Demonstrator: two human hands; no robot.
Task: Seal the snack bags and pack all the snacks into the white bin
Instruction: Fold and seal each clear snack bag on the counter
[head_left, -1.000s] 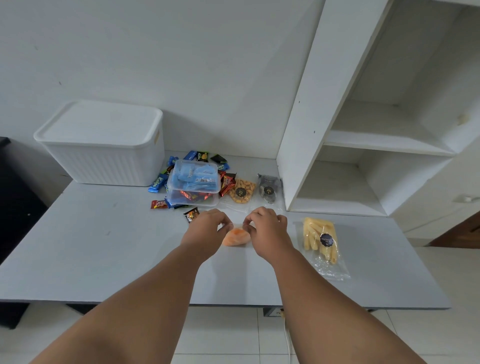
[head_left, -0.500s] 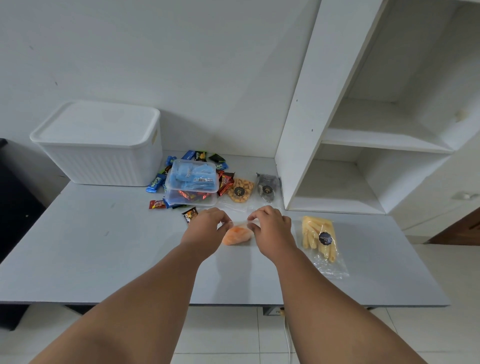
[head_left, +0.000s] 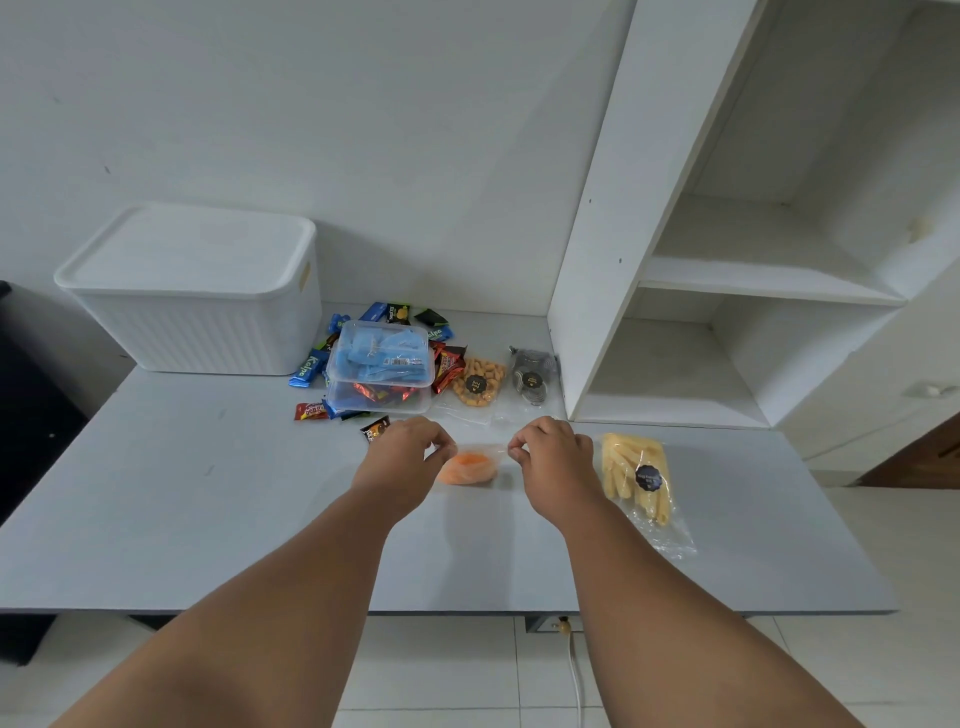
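Pinching the top edge of a clear bag of orange snacks, both hands meet over the grey table. Far left of the grip, against the wall, stands the white bin with its lid on. Nearer, up and left of the hands, two stacked clear tubs sit among scattered wrapped candies. The left hand has thumb and fingertips closed on the bag's left corner; the right hand is closed the same way on the right corner, the plastic stretched between them. Just beyond the grip lie a bag of brown nuts and a bag of dark discs. Just right of the right hand rests a bag of yellow sticks, flat on the table.
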